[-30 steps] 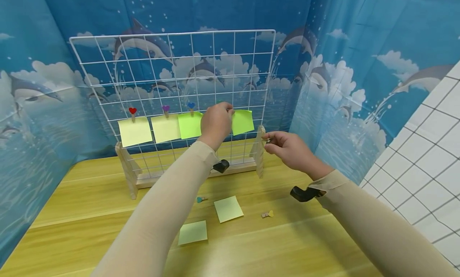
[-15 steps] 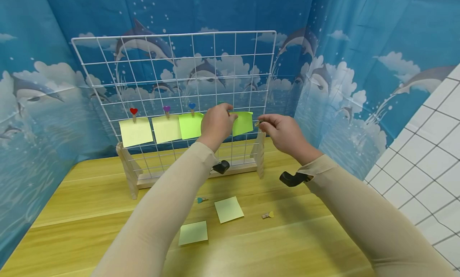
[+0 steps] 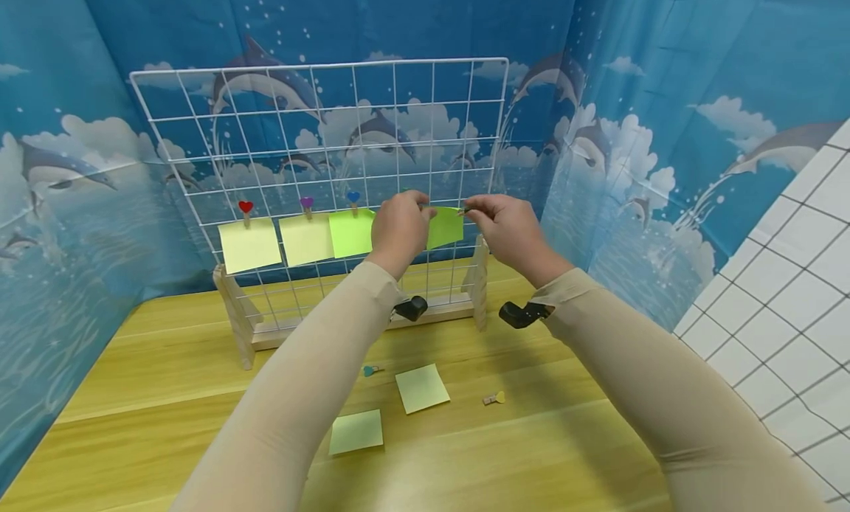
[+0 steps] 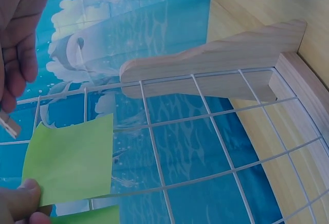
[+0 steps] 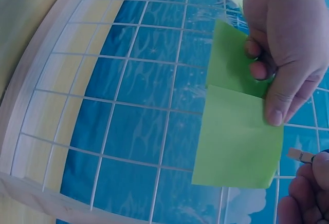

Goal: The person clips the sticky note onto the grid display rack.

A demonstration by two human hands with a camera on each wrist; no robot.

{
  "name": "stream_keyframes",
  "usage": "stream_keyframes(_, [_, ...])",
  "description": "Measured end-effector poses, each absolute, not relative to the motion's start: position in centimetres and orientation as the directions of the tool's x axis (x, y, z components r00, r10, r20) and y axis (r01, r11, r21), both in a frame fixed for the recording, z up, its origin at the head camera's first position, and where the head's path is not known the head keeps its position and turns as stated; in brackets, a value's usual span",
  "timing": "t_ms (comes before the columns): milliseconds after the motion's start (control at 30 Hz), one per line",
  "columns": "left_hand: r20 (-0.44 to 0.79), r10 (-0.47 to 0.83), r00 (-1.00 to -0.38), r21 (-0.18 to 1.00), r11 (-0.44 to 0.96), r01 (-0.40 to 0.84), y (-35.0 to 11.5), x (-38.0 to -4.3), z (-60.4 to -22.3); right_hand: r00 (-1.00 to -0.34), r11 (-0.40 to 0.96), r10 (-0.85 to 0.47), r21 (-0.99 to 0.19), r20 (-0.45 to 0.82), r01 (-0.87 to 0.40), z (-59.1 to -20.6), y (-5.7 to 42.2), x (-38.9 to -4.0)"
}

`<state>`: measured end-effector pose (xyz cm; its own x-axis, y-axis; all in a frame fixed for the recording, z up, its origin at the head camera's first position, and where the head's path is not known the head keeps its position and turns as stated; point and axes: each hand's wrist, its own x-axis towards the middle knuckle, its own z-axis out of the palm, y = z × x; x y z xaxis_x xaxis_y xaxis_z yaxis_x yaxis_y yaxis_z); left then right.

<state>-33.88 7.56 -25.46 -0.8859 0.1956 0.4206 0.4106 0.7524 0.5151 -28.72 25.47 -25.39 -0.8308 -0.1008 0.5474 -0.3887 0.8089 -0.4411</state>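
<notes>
A green sticky note (image 3: 446, 230) lies against the white wire grid (image 3: 319, 66). My left hand (image 3: 401, 228) pinches its upper left edge, thumb in front, as the right wrist view shows. Just off the note's upper right corner, my right hand (image 3: 510, 232) pinches a small wooden clothespin (image 5: 299, 155) between thumb and fingers; its tip points at the note. A second green note (image 5: 234, 59) is partly covered by my left hand. Further left hang a brighter green note (image 3: 350, 235) and two pale yellow notes (image 3: 249, 246), under blue, purple and red (image 3: 246, 206) heart clothespins.
Wooden feet (image 3: 232, 313) hold the grid upright on the yellow wood table (image 3: 166, 379). In front lie two pale notes (image 3: 422, 389), a teal heart clothespin (image 3: 370, 370) and a yellow heart clothespin (image 3: 499, 398). A dolphin-print curtain (image 3: 598, 47) hangs behind.
My right hand has moved up and left with the clothespin, from beside the right wooden foot to the note's upper right corner. My left hand has stayed at the note.
</notes>
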Motion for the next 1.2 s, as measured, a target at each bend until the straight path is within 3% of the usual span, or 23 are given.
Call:
stream_keyframes(567, [0.457, 0.159, -0.875, 0.483, 0.782, 0.394, 7.8, -33.6, -25.5, -0.659, 0.865, -0.169, -0.210, 0.732, -0.456, -25.1, 24.0, -30.9])
stream_keyframes(933, [0.464, 0.161, -0.871, 0.487, 0.775, 0.403, 7.8, -33.7, -25.6, -0.637, 0.887, -0.169, -0.167, 0.752, -0.432, -24.9, 23.4, -31.5])
stream_keyframes(1200, [0.447, 0.161, -0.880, 0.494, 0.775, 0.393, 7.7, -33.7, -25.6, -0.662, 0.893, -0.151, -0.186, 0.734, -0.410, -24.6, 23.2, -31.9])
